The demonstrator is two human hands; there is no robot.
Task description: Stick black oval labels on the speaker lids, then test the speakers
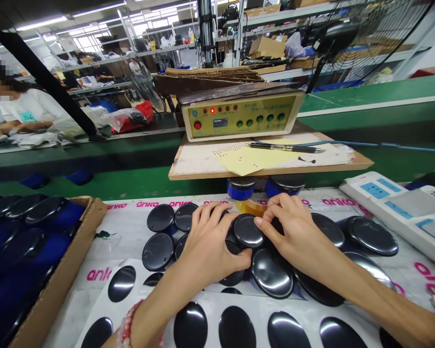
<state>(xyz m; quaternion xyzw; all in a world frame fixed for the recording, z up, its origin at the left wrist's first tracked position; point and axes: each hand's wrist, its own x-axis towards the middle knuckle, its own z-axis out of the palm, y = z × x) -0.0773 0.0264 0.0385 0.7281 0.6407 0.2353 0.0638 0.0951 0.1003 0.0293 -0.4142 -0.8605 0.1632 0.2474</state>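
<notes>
My left hand (212, 241) curls round the left side of a round unit with a glossy black top (248, 230), its thumb near the front edge. At the unit's right rim is the thumb tip of my right hand (288, 224); its fingers are bent in a pinch, and whatever they may hold is hidden. More black-topped round units stand close by, two small ones with a tiny hole (158, 251) at the left and larger ones (372, 235) at the right. In front lies a white sheet bearing glossy black oval stickers (237, 326).
A cardboard box (63, 270) of black-topped blue units stands left. Behind, a tester box with buttons (239, 116) sits on a wooden board (188, 162) with a pen (286, 147) and yellow paper (255, 162). A power strip (402, 208) lies right. Another person (32, 108) sits far left.
</notes>
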